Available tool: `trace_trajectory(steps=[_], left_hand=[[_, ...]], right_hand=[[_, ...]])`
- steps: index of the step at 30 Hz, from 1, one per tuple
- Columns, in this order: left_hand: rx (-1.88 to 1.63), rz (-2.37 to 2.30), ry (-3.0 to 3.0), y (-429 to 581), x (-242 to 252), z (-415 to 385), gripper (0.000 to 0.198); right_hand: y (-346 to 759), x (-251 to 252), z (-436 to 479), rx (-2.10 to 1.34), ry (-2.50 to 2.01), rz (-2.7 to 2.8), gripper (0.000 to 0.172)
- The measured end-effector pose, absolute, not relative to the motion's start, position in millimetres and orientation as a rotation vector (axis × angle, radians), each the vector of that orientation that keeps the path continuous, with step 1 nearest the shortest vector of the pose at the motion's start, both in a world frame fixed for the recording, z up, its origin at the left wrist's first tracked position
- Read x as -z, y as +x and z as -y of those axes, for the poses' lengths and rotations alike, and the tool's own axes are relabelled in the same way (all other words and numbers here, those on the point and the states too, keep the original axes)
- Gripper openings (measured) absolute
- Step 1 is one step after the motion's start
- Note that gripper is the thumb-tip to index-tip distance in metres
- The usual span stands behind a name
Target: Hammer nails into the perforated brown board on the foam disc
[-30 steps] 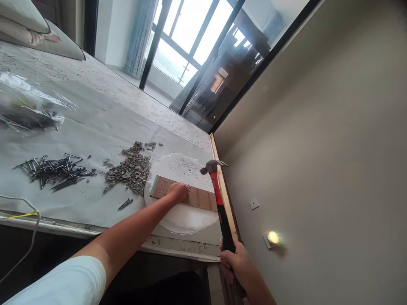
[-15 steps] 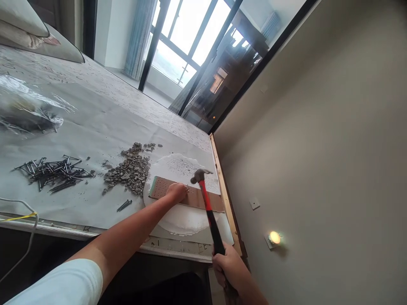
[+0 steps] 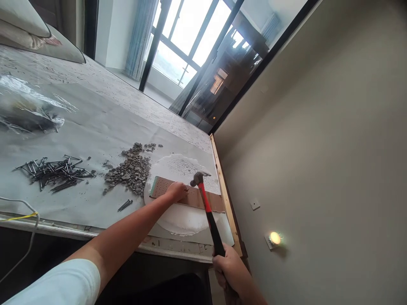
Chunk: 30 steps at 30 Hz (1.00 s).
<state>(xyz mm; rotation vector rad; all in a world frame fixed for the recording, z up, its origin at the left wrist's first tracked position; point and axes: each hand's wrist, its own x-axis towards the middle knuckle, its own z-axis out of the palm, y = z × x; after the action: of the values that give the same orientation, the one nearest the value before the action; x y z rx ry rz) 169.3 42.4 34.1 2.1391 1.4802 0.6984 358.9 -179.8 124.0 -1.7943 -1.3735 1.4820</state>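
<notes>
My right hand (image 3: pixel 229 267) is wrapped round the black grip of a claw hammer (image 3: pixel 207 201) with a red band on its handle. The hammer's head hangs over a brown board (image 3: pixel 203 198) dotted with rows of small holes at its left part. On that board rests my left hand (image 3: pixel 177 192), its fingers pinched on what looks like a nail (image 3: pixel 187 190), mostly hidden by the fingertips. Beneath the board lies a round white foam slab (image 3: pixel 187 218). A few loose nails (image 3: pixel 125 205) lie left of the slab.
Grey gravel (image 3: pixel 130 171) is heaped beside the slab, with a larger pile of nails (image 3: pixel 57 173) farther left. A clear plastic bag (image 3: pixel 28 108) lies behind them. A wooden rail (image 3: pixel 224 186) edges the covered bed along the wall. A white cable (image 3: pixel 32 237) hangs at the lower left.
The hammer's head has shifted very slightly left and down. My left hand stays in place on the board, fingers still pinched.
</notes>
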Motion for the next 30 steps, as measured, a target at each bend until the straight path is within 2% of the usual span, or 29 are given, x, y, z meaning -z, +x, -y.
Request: trace_trajectory(steps=[4,8,16,23,30], left_hand=[[-0.904,-1.327,1.864,154.6,-37.9,-48.8,0.029],[-1.021,-1.324,1.522,145.5,-40.9,-53.1,0.039],[-1.118,-1.233,1.375,147.7,-36.0,-57.2,0.036],[-1.136,-1.229,1.301,147.1,-32.8,-59.4,0.034],[-1.128,-1.153,1.246,145.5,-31.1,-60.1,0.029]], right_hand=[[359.9,-124.8,179.4,-1.375,-1.772,1.363,0.011],[359.2,-113.9,175.7,-1.428,-1.846,1.370,0.013],[361.4,-124.5,175.6,-1.403,-1.817,1.394,0.011],[362.7,-98.3,171.7,-1.468,-1.950,1.436,0.014],[365.5,-94.7,173.9,-1.459,-1.888,1.383,0.013]])
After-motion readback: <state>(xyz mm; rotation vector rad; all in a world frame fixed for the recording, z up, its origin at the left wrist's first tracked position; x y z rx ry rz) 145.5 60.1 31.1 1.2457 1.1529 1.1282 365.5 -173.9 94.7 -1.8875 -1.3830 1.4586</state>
